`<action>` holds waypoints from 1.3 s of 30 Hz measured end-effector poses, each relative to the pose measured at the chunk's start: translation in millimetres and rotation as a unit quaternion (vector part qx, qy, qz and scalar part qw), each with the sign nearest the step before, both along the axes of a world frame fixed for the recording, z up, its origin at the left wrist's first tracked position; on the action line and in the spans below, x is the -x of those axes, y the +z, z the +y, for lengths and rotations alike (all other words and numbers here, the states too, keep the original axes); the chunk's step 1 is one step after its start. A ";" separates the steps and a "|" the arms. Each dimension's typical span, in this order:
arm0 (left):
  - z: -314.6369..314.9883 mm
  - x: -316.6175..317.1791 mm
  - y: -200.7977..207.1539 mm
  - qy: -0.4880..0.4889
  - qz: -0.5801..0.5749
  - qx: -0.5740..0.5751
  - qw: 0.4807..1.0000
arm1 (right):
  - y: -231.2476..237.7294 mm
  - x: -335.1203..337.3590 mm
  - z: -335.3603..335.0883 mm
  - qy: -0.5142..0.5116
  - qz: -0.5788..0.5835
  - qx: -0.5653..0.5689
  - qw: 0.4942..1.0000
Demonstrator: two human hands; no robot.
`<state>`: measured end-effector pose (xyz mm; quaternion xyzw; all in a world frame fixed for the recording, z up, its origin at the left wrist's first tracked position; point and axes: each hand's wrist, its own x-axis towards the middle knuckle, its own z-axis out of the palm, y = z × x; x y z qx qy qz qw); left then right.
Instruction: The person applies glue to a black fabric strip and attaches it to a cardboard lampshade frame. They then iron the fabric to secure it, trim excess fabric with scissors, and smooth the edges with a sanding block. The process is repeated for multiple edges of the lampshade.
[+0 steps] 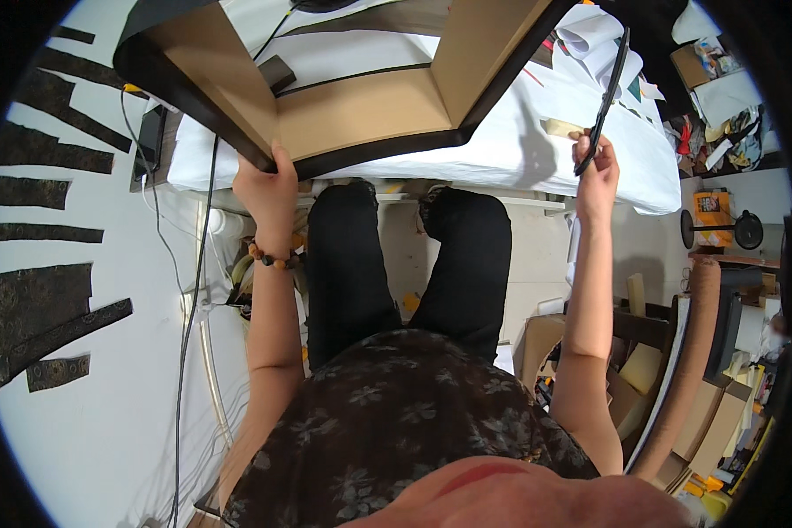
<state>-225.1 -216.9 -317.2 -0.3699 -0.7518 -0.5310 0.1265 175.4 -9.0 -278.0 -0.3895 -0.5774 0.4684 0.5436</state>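
My left hand (pixel 268 189) is closed on the near left corner of an open box frame (pixel 361 123), black outside and lined in tan board. The frame is tilted over the white-covered table (pixel 493 151), and its far part runs out of view at the top. In my right hand (pixel 597 180) is a pair of black scissors (pixel 609 97), gripped by the handle end with the long blades pointing up and away. Whether the blades are parted is hard to tell. A cream-coloured strip (pixel 561 128) lies on the table just beside that hand.
White paper sheets (pixel 590 35) lie curled at the table's far right. Dark patterned fabric pieces (pixel 35 295) are spread over the white surface at left. A black cable (pixel 198 290) hangs left of my arm. Cardboard and rolls (pixel 682 370) crowd the right side.
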 end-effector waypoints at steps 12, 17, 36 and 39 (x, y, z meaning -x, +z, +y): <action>28.7 169.6 -1.3 -0.201 0.095 0.035 0.974 | -8.1 60.7 -34.4 0.078 0.095 0.023 0.992; 79.1 219.3 -10.4 -0.383 -0.031 0.100 0.918 | -16.7 65.1 -49.2 0.069 0.118 0.034 0.990; -18.8 33.2 -9.2 -0.277 -0.460 -0.266 0.801 | -20.2 101.5 -24.9 0.088 0.067 0.017 0.994; -17.3 7.9 7.5 -0.209 -0.476 -0.233 0.822 | -23.1 117.7 -33.6 0.102 0.148 0.063 0.982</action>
